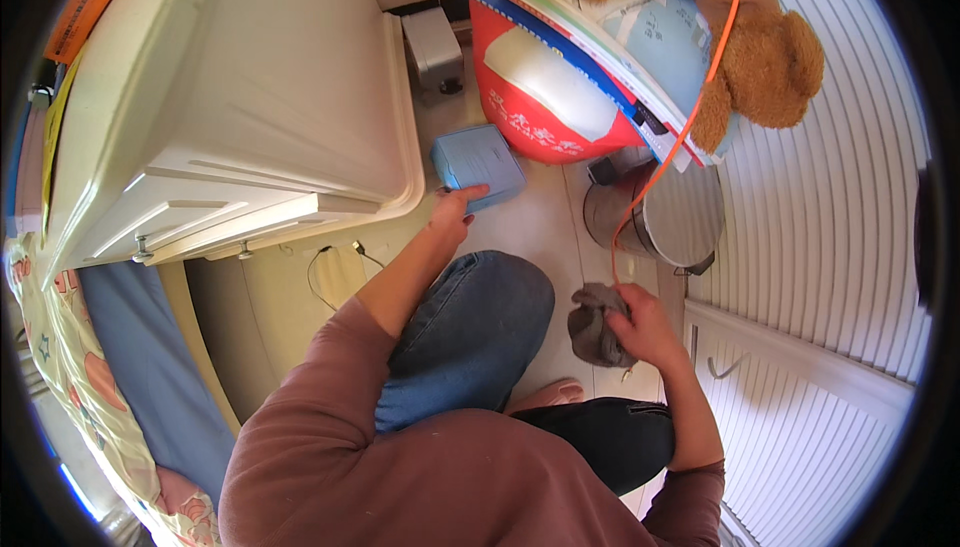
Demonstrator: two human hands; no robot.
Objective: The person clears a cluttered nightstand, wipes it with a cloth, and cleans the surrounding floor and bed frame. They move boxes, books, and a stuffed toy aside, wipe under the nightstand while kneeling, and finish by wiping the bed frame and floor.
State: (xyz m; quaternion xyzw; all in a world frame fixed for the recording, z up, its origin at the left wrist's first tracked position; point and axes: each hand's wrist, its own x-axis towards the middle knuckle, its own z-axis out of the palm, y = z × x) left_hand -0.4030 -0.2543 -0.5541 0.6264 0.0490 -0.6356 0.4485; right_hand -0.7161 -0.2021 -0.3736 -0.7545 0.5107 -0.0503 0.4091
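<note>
My left hand (pixel 452 213) grips the near left corner of a light blue box (pixel 481 164) on the floor, one finger lying along its top. My right hand (pixel 643 326) is closed around a bunched grey-brown cloth (pixel 595 326), held low over the floor beside my knee. An orange cable (pixel 681 134) runs down from above to the cloth and my right hand. A small metallic tip (pixel 626 375) shows just below the cloth; whether it belongs to the cable cannot be made out.
Left stands a white cabinet (pixel 285 82) with knobs. A grey-white device (pixel 435 48) sits beyond the box. A red container (pixel 517 112) bears books (pixel 600 44) and a brown plush toy (pixel 772 67). Right are a metal bin (pixel 684 213) and a slatted white door (pixel 840 172). Thin black cable (pixel 311 277) lies left.
</note>
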